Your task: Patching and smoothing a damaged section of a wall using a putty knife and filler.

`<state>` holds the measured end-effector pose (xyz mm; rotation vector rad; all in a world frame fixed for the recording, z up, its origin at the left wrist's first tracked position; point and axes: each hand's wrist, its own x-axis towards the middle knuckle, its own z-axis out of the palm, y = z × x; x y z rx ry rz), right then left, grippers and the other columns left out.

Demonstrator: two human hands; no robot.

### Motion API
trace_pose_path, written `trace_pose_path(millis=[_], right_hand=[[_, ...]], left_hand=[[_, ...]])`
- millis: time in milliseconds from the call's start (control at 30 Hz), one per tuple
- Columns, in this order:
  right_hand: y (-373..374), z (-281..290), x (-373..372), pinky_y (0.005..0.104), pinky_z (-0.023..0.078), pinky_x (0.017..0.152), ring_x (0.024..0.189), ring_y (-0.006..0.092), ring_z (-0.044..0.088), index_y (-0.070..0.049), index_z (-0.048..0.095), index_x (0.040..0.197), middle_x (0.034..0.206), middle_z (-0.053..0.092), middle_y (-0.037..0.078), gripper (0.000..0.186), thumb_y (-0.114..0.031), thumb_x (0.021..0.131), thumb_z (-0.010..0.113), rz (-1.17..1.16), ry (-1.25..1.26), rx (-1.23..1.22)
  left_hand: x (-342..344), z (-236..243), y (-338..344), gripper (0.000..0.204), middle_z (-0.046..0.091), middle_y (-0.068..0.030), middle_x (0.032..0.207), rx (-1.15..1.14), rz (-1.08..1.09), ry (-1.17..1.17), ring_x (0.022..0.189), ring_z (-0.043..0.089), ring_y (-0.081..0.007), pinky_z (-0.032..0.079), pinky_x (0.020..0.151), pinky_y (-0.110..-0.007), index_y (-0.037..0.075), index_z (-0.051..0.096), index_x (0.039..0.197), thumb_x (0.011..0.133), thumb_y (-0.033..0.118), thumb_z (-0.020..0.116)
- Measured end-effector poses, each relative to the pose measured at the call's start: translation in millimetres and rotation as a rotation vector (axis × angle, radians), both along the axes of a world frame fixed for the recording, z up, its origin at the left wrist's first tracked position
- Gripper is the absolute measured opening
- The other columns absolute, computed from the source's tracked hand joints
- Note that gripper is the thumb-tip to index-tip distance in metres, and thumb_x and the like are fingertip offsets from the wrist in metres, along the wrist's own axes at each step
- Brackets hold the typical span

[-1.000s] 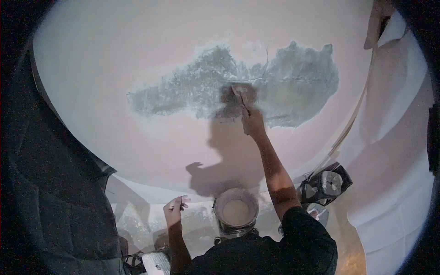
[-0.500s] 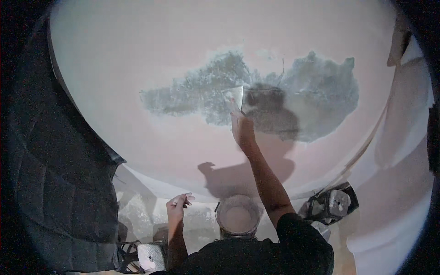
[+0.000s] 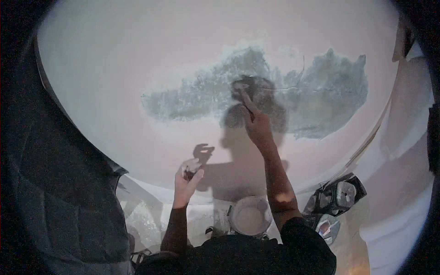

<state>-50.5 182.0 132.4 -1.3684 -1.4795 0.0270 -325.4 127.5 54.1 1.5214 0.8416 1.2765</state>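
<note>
My right hand (image 3: 257, 123) grips a flat putty knife (image 3: 242, 91), its blade in my shadow against the grey patch (image 3: 330, 101) on a broad pale pink surface (image 3: 105, 55). A thin crack runs across the patch. My left hand (image 3: 188, 178) is raised near the lower part of the pink surface, fingers loosely bent and apart, with nothing visible in it. Below and between my arms is a bucket (image 3: 248, 213) of pale, smooth mixture.
Dark sheeting (image 3: 68, 183) hangs at the left, pale sheeting (image 3: 401, 146) at the right. A dark plastic stool or crate (image 3: 326, 202) stands low at the right, with a small light item (image 3: 329, 228) below it. The floor (image 3: 348, 243) shows beside them.
My left hand has risen from beside the bucket toward the pink surface. My right hand swung left half a second ago and is now back to the right, still on the knife.
</note>
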Motion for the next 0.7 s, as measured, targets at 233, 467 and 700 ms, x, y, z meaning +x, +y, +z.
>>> trace_pose_path(millis=[233, 467, 700], right_hand=[[-29.9, -34.1, -71.7, 0.0243, 0.035, 0.049, 0.055, 0.0086, 0.032, -0.018, 0.042, 0.141, 0.06, 0.036, 0.006, 0.047, -0.016, 0.095, 0.054, -0.06, 0.049, -0.094], [-10.0, -14.5, -84.1, 0.0263, 0.041, 0.055, 0.057, 0.0125, 0.04, -0.019, 0.047, 0.138, 0.076, 0.049, 0.028, 0.044, -0.012, 0.095, 0.052, -0.018, 0.296, 0.071], [-1.6, -51.3, -75.0, 0.032, 0.048, 0.06, 0.069, 0.0164, 0.063, -0.01, 0.046, 0.137, 0.111, 0.063, 0.023, 0.041, -0.015, 0.096, 0.052, -0.116, 0.118, 0.158]], left_hand=[[-25.7, 15.6, 57.2, 0.032, 0.062, -0.0061, 0.105, 0.003, -0.241, -0.078, 0.079, 0.059, -0.0104, 0.048, 0.07, -0.024, 0.002, 0.055, 0.113, 0.083, 0.002, 0.066], [-34.8, 13.7, 67.5, 0.032, 0.063, -0.0094, 0.109, 0.146, -0.177, 0.302, 0.087, 0.064, -0.0167, 0.052, 0.073, -0.03, 0.003, 0.056, 0.113, 0.085, 0.013, 0.066], [-50.1, -60.1, 62.2, 0.038, 0.065, -0.0065, 0.105, -0.299, -0.299, -0.294, 0.079, 0.064, -0.0128, 0.052, 0.071, -0.027, 0.002, 0.057, 0.112, 0.077, 0.005, 0.074]])
